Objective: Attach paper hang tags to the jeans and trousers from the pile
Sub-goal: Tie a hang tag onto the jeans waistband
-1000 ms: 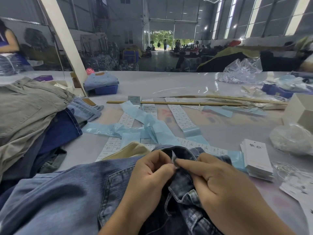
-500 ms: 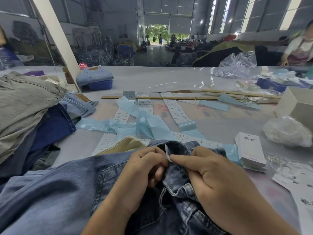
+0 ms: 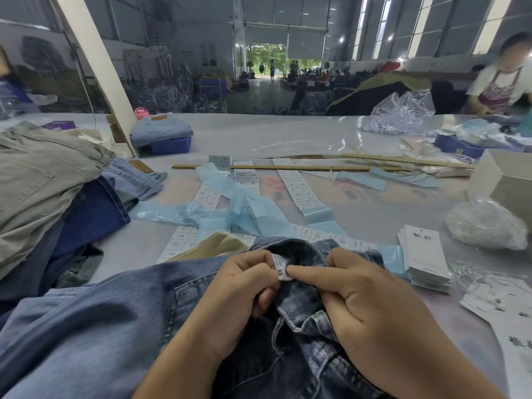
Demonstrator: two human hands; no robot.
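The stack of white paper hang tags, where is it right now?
The stack of hang tags lies on the table at the right, just beyond the right hand, beside the jeans.

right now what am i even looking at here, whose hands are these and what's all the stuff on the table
There is no machine here. One camera sits on a person's head and looks forward and down, so the hands at the bottom are the wearer's own.

The left hand and right hand together pinch a small white size label reading XS, sewn inside the waistband of the blue jeans lying in front of the person.

On the grey table: a pile of trousers and jeans at left, strips of printed stickers tangled with pale blue backing tape, a long wooden stick, and at right a stack of white paper hang tags beside clear plastic bags.
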